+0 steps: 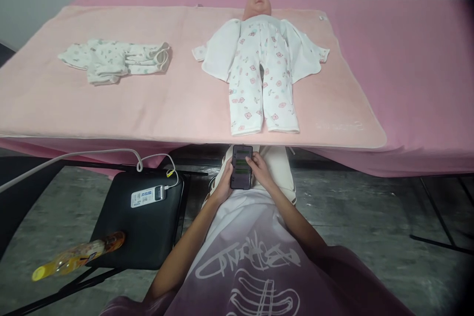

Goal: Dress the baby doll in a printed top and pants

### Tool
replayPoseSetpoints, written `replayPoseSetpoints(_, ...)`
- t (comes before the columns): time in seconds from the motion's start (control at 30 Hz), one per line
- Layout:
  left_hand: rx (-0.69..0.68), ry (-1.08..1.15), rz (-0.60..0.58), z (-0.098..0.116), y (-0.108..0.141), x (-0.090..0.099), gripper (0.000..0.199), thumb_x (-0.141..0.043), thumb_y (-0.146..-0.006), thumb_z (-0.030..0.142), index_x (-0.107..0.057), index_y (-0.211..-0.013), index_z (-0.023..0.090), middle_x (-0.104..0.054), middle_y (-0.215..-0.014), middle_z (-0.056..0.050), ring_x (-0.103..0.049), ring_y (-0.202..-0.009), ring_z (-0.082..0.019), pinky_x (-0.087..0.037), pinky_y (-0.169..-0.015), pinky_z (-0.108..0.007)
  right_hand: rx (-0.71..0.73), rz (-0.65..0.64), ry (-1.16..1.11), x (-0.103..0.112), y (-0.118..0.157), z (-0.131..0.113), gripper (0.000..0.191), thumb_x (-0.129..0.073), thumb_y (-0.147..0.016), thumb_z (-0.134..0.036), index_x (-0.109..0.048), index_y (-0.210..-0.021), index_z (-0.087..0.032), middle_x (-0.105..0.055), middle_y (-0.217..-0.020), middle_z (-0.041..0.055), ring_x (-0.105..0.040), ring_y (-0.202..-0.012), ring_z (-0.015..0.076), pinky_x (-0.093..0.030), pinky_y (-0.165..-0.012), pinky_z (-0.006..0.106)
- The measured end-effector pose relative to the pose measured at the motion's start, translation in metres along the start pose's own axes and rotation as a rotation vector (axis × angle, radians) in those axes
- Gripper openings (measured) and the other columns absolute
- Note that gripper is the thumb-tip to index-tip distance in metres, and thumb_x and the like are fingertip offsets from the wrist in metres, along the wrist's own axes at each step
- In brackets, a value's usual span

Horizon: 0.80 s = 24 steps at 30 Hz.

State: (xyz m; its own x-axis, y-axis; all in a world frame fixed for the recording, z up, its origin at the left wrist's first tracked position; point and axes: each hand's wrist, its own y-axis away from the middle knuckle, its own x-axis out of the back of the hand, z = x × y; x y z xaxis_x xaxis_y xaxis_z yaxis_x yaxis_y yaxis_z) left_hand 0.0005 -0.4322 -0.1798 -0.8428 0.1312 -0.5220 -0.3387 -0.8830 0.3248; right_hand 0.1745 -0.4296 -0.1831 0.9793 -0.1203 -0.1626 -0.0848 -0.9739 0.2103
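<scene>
A smartphone [242, 177] with a lit screen is held upright over my lap, just in front of the table edge. My left hand [224, 182] grips its left side, with the fingers mostly hidden behind it. My right hand [260, 170] is at its right side, the thumb over the screen. Beyond the phone, a baby doll [258, 4] lies on its back on the table. White patterned baby pants [247, 84] lie flat over its body and legs, and a white top [222, 49] spreads out at both sides.
A folded patterned baby garment [111, 61] lies at the left on the peach blanket [177, 108], over a pink tablecloth [407, 84]. Left of my legs, a black stool [148, 237] bears a white power bank [147, 196] with a cable [92, 152] and a drink bottle [79, 255].
</scene>
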Motion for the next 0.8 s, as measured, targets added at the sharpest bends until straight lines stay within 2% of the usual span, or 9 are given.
replayPoseSetpoints(0.1,-0.005,0.002,-0.009,-0.0009,-0.0005,0.0011,0.061,-0.072,-0.103,0.065,-0.065,-0.155,0.034,-0.063,-0.166,-0.006,-0.047,-0.166,-0.032,-0.035,-0.140,-0.051,0.003,-0.043,0.033,0.0046,0.0036,0.0013,0.056,-0.082,-0.088,-0.069,-0.064,-0.121,-0.028,-0.078,-0.117,0.0055,-0.071,-0.109,0.0259,-0.057,-0.104,0.041)
replayPoseSetpoints(0.23,-0.011,0.015,-0.026,-0.0020,-0.0018,0.0019,0.060,-0.071,-0.104,0.065,-0.065,-0.155,0.033,-0.060,-0.169,-0.006,-0.047,-0.166,-0.032,-0.034,-0.140,-0.049,-0.001,-0.061,0.006,0.0073,0.0042,0.0012,0.056,-0.080,-0.090,-0.069,-0.064,-0.124,-0.028,-0.078,-0.120,0.0063,-0.070,-0.110,0.0261,-0.055,-0.107,0.043)
replayPoseSetpoints(0.43,-0.008,0.007,-0.031,-0.0007,-0.0011,0.0016,0.059,-0.070,-0.104,0.064,-0.065,-0.155,0.035,-0.060,-0.169,-0.005,-0.048,-0.164,-0.030,-0.034,-0.140,-0.048,0.009,-0.047,0.041,0.0067,0.0024,0.0025,0.057,-0.083,-0.088,-0.067,-0.062,-0.123,-0.027,-0.078,-0.119,0.0069,-0.070,-0.110,0.0262,-0.056,-0.104,0.042)
replayPoseSetpoints(0.6,-0.020,0.006,-0.032,-0.0024,-0.0021,0.0040,0.062,-0.071,-0.104,0.064,-0.064,-0.158,0.032,-0.060,-0.169,-0.006,-0.044,-0.167,-0.033,-0.030,-0.141,-0.048,0.010,-0.094,0.036,0.0105,0.0067,0.0002,0.066,-0.091,-0.082,-0.060,-0.060,-0.131,-0.028,-0.077,-0.124,0.0062,-0.069,-0.111,0.0255,-0.055,-0.104,0.041)
replayPoseSetpoints(0.7,-0.022,0.005,-0.032,-0.0034,-0.0027,0.0038,0.061,-0.070,-0.105,0.064,-0.064,-0.157,0.033,-0.061,-0.167,-0.006,-0.047,-0.165,-0.031,-0.033,-0.141,-0.048,-0.023,-0.107,-0.016,0.0106,0.0063,0.0000,0.057,-0.080,-0.090,-0.069,-0.062,-0.127,-0.029,-0.077,-0.122,0.0058,-0.070,-0.110,0.0254,-0.057,-0.096,0.038)
replayPoseSetpoints(0.8,-0.025,0.000,-0.031,-0.0036,-0.0028,0.0032,0.060,-0.070,-0.104,0.065,-0.065,-0.156,0.034,-0.061,-0.167,-0.005,-0.049,-0.163,-0.029,-0.036,-0.139,-0.047,-0.043,-0.080,-0.040,0.0087,0.0039,0.0015,0.056,-0.073,-0.093,-0.076,-0.063,-0.120,-0.028,-0.077,-0.117,0.0060,-0.070,-0.105,0.0255,-0.058,-0.088,0.037)
